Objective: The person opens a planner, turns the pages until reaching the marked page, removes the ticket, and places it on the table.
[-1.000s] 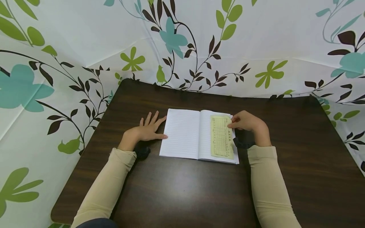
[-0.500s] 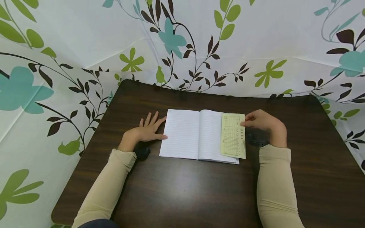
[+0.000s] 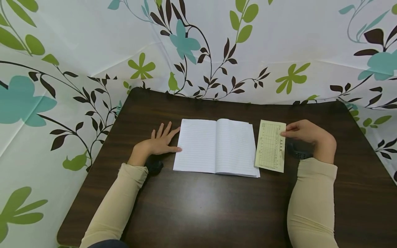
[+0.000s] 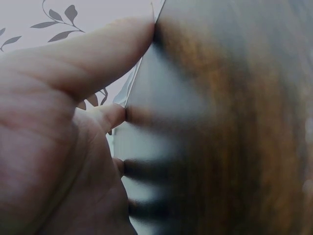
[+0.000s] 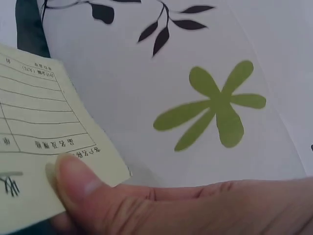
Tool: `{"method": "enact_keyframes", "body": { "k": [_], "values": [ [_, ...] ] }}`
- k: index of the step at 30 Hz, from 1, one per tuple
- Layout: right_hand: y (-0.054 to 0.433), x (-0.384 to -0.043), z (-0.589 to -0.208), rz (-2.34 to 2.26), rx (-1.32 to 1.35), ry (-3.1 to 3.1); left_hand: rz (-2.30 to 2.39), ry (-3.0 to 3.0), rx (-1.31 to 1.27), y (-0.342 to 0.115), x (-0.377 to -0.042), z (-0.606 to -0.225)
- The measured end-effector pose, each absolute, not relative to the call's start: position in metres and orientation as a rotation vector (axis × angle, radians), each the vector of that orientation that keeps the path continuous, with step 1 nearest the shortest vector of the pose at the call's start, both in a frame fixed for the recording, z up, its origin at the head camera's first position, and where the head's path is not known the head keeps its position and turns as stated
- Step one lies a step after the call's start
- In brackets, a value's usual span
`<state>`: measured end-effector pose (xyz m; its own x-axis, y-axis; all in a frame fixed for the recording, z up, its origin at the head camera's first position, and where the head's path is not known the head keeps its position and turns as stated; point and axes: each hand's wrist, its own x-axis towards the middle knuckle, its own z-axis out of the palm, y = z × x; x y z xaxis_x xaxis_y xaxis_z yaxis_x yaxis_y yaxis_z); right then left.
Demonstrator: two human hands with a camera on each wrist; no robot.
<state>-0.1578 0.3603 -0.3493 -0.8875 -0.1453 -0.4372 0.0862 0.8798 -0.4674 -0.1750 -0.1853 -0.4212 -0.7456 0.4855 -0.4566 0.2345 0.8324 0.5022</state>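
Observation:
An open lined notebook (image 3: 198, 146) lies on the dark wooden table (image 3: 198, 206), its white pages facing up. My left hand (image 3: 156, 143) rests at its left side with fingers spread, thumb and index fingertips at the page edge. To the notebook's right, my right hand (image 3: 307, 132) pinches a yellow printed form (image 3: 270, 146) by its right edge, near the top. In the right wrist view the thumb presses on the face of the form (image 5: 34, 122), beside printed rows and lines; the fingers behind the paper are mostly hidden. The form's lower left corner meets the notebook's right edge in the head view.
A white cloth (image 3: 217, 79) with green, blue and brown plant prints hangs behind the table and down its left side. Dark bands with devices sit at both wrists, such as the black one (image 3: 155, 165) under the left.
My right hand has drawn the yellow form rightward, from on top of the notebook's right page to beside the notebook. The left hand and the notebook have stayed in place.

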Motion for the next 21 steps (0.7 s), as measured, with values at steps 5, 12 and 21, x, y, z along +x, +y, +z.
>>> {"method": "enact_keyframes", "body": {
  "k": [5,12,21],
  "values": [
    [0.379,-0.157,-0.354,-0.659,0.002,2.57,0.557,2.416,0.523,-0.184,-0.175,-0.421],
    [0.388,-0.16,-0.358,-0.62,0.017,2.567,0.568,2.415,0.506,-0.185,-0.175,-0.42],
    [0.39,-0.166,-0.365,-0.536,0.011,2.611,0.555,2.415,0.51,-0.186,-0.176,-0.421]
  ]
}}
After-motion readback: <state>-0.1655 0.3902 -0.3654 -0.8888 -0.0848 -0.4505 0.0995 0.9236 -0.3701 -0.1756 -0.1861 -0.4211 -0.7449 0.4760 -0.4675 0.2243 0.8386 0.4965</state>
